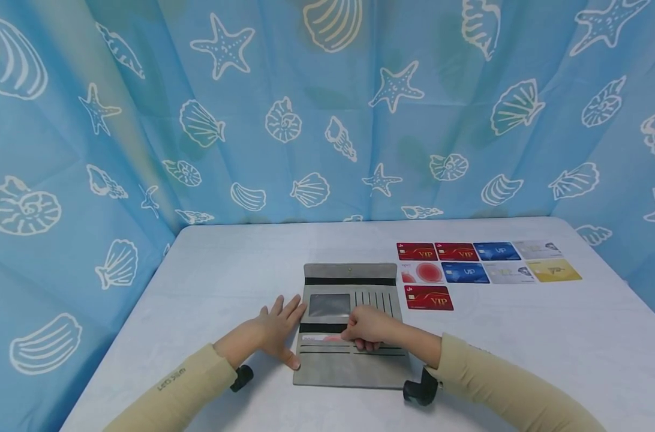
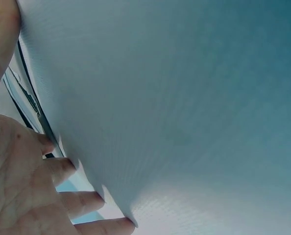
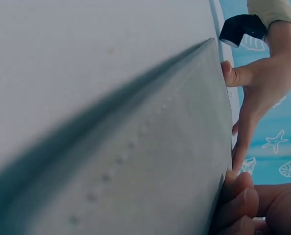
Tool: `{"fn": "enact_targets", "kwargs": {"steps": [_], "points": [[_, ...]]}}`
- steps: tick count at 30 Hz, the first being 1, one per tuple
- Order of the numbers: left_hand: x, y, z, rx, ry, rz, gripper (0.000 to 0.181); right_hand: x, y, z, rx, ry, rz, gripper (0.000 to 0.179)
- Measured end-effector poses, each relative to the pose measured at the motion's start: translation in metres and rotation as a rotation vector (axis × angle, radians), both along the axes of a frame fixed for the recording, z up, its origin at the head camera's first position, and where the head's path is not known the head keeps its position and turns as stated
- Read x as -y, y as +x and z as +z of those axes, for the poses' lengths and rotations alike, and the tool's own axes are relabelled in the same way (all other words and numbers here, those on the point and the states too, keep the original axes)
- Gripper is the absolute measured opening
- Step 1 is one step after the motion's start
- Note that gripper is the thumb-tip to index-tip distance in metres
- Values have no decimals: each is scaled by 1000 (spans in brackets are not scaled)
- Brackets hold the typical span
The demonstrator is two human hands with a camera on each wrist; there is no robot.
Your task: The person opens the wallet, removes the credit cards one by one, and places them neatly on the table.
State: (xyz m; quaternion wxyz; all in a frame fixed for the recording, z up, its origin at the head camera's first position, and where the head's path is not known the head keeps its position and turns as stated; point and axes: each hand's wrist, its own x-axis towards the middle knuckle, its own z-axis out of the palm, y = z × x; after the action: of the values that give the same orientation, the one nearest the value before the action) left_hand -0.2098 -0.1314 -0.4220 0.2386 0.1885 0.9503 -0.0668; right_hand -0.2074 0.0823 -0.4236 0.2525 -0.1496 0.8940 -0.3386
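A long grey wallet (image 1: 354, 375) lies unfolded on the table, with card slots and a clear window (image 1: 329, 305). A white and pink card (image 1: 321, 338) sits mostly inside a slot below the wallet's dark middle band. My right hand (image 1: 373, 327), fingers curled, pinches this card near its right part and covers the rest of it. Spread flat, my left hand (image 1: 278, 330) rests along the wallet's left edge, fingertips and thumb at the border. In the right wrist view, the curled right fingers (image 3: 238, 205) show beyond the wallet's stitched edge (image 3: 150, 147).
Right of the wallet, several cards lie in rows: red cards (image 1: 429, 298), blue cards (image 1: 465, 273), pale grey cards (image 1: 508, 273), a pink and white card (image 1: 421, 273) and a yellow card (image 1: 554, 270). A blue shell-patterned curtain (image 1: 317, 156) hangs behind the white table (image 1: 225, 252).
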Motion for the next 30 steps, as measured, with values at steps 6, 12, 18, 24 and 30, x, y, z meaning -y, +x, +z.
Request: {"fn": "enact_targets", "kwargs": {"steps": [6,12,18,24,30], "points": [[0,1,1,-1,11,1,116,0,-2,-7,2,-65,-39,26],[0,1,1,1,17,-6,115,0,-7,-8,39,-116,-95,21],[0,-1,1,12,30,-4,116,0,-10,-9,21,-131,-126,20],[0,-1,1,15,38,0,116,0,-8,-6,-14,-162,-179,17],[0,0,1,16,55,0,115,-1,-7,-9,-17,-212,-203,12]]}}
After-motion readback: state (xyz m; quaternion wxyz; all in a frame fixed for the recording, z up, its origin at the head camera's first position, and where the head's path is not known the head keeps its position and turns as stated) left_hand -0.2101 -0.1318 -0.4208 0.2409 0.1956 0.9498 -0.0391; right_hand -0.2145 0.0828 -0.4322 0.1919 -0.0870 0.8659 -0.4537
